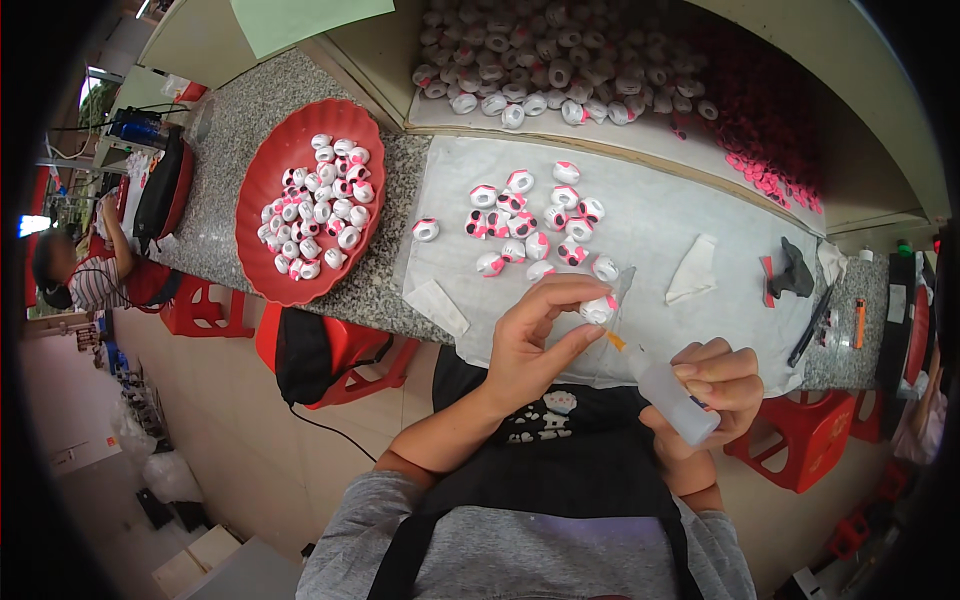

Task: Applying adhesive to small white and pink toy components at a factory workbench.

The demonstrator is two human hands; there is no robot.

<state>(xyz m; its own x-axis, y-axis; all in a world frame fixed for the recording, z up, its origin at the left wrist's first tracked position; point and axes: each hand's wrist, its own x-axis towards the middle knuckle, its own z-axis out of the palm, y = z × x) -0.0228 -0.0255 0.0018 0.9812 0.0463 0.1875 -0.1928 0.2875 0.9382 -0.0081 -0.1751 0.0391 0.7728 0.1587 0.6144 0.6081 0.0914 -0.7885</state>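
The left hand (530, 335) is pinching a glossy, rounded piece (598, 310) between thumb and fingers; the right hand (718, 392) is curling closed round a translucent plastic bottle (676, 404).

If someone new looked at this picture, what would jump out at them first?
Probably the large red scalloped bowl on the left, holding small rounded white-and-pink pieces. Then, near the centre, the left hand pinching one such piece while the right hand holds a translucent white bottle, its orange tip close by.
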